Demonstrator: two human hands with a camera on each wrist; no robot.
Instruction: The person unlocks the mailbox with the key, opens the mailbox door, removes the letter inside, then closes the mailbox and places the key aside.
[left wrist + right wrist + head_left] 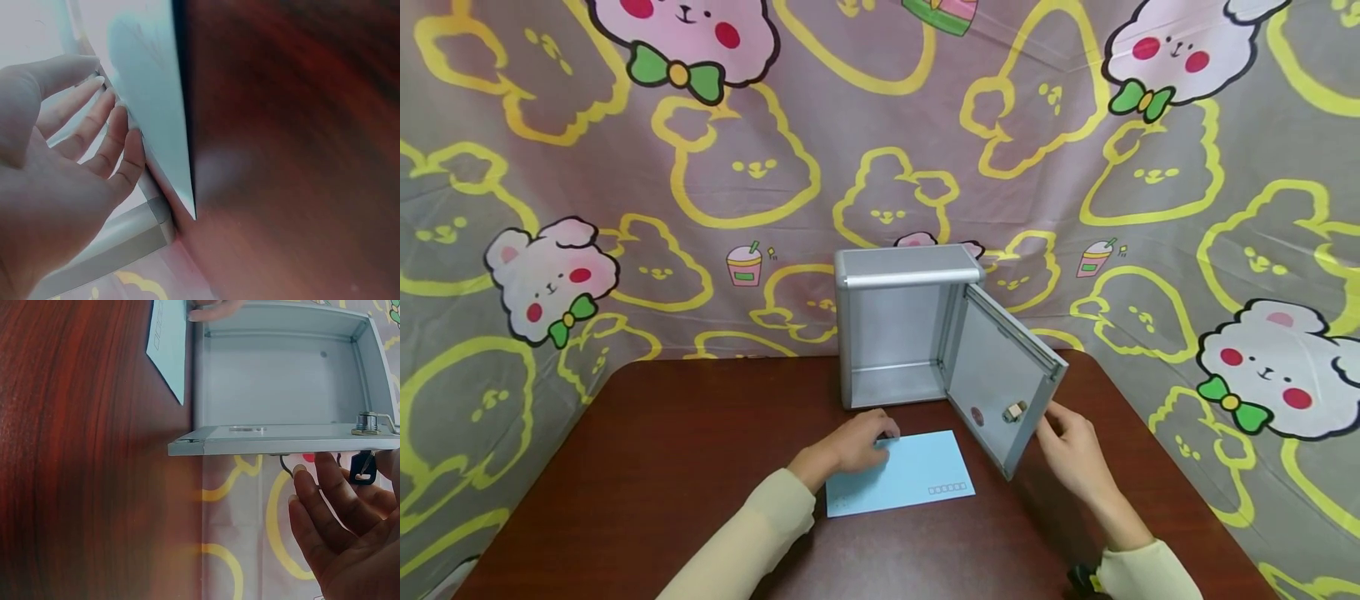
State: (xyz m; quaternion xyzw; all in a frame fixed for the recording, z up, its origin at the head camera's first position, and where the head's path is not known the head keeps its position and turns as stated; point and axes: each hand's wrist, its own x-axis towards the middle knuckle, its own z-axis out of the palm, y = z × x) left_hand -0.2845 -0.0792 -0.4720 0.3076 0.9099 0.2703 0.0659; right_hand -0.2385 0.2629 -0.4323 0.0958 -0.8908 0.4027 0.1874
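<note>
My left hand (pixel 860 443) is over a light blue envelope (pixel 917 471), fingers loosely bent by its far edge. In the left wrist view those fingers (pixel 103 137) reach beside the envelope (pixel 153 106). A silver metal box (pixel 844 333) stands upright behind it, its hinged door (pixel 992 367) swung wide towards me. At the door's outer face, my right hand (pixel 1075 450) touches the panel with extended fingers. A black-headed key (pixel 362 469) sits in the lock (pixel 367 424), right beside the right thumb. Part of the right hand is hidden by the door in the head view.
Everything stands on a dark red-brown wooden table (pixel 647 467). A patterned cloth (pixel 752 192) hangs close behind the box and along both sides. Near the right sleeve a small dark object (pixel 1081 578) shows at the bottom edge.
</note>
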